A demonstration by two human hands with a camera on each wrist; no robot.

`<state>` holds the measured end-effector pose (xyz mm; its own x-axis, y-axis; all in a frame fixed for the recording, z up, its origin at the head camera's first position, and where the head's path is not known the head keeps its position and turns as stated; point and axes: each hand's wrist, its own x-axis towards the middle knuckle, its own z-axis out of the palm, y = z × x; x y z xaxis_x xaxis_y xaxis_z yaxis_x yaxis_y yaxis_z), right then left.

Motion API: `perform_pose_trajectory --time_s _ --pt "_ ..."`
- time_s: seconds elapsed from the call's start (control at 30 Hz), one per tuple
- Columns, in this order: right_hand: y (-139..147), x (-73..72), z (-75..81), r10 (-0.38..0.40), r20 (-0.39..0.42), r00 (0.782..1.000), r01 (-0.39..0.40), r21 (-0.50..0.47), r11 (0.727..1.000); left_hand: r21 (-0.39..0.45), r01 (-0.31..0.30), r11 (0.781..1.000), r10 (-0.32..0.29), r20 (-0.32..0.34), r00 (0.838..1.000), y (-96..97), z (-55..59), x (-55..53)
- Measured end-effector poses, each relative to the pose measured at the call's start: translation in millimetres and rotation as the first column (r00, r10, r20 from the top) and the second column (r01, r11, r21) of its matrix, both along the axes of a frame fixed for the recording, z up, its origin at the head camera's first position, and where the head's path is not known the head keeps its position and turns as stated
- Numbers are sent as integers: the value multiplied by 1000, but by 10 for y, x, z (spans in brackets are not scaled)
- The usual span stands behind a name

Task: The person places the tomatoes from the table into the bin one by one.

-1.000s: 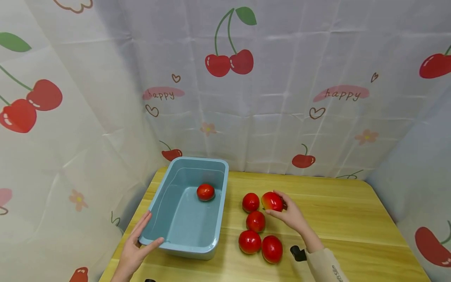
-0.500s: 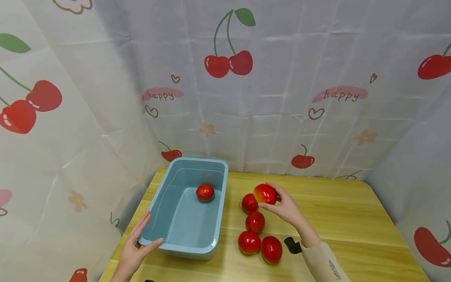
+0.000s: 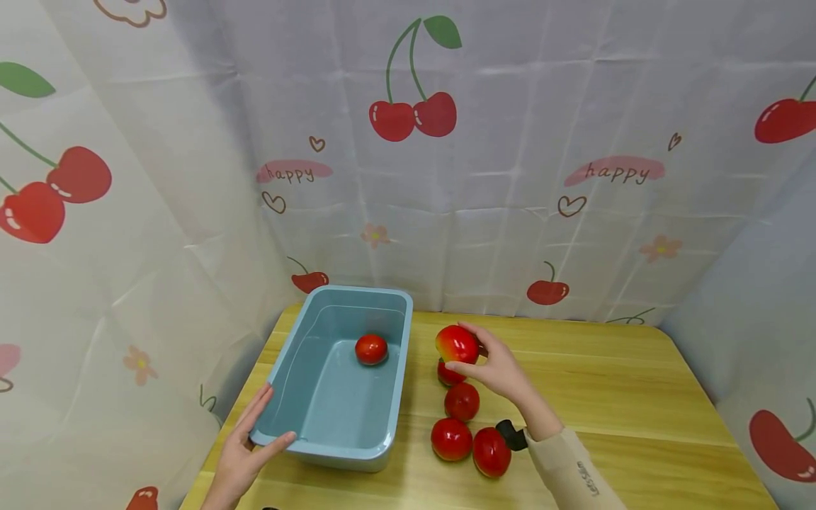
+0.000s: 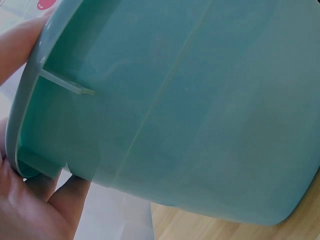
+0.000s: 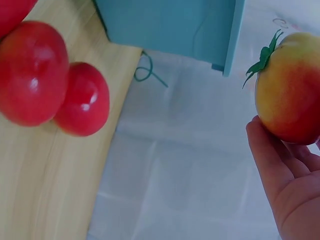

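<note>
My right hand [image 3: 500, 368] holds a red-and-yellow tomato [image 3: 457, 344] between thumb and fingers, raised above the table to the right of the bin. Its green leafy top [image 5: 262, 62] shows in the right wrist view. Directly beneath, partly covered by the held one, sits a red tomato [image 3: 450, 374]. At the near left corner of the light-blue plastic bin [image 3: 338, 407], my left hand [image 3: 239, 457] grips the rim, thumb on the front edge. Inside the bin, toward its far right, lies one red tomato [image 3: 371, 349].
More red tomatoes [image 3: 462, 401] stand on the wooden table [image 3: 605, 382], between the bin and my right forearm. A black wrist mount [image 3: 511, 434] overlaps the nearest one in the head view. A cherry-printed curtain [image 3: 484, 212] encloses the table's back and sides.
My right hand has carried the red-and-yellow tomato up and to the left, from beside the far red tomato to above it. The left hand and the bin have stayed put.
</note>
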<state>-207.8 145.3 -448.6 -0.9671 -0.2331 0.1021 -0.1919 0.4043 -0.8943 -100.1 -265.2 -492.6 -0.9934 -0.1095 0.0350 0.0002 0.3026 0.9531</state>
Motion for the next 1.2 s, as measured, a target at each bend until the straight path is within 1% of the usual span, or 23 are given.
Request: perform_pose_trajectory --time_s 0.3,0.5,0.87,1.03,1.2 --pt "-259 5 61 38 -8 999 -37 5 999 8 4 1000 -4 -9 1000 -1 -5 3" --pt "-417 0 99 61 -28 998 -61 6 998 14 5 1000 -5 -15 1000 1 -8 6" --pt "-676 11 209 157 -74 985 -159 -13 987 12 1 1000 -1 -2 1000 -5 -17 3" --pt "-782 27 206 198 -78 977 -200 -15 980 11 1 1000 -1 -5 1000 -9 -22 3" --pt "-876 34 170 239 -83 967 -241 -14 970 6 3 1000 -3 -27 1000 -12 -31 2"
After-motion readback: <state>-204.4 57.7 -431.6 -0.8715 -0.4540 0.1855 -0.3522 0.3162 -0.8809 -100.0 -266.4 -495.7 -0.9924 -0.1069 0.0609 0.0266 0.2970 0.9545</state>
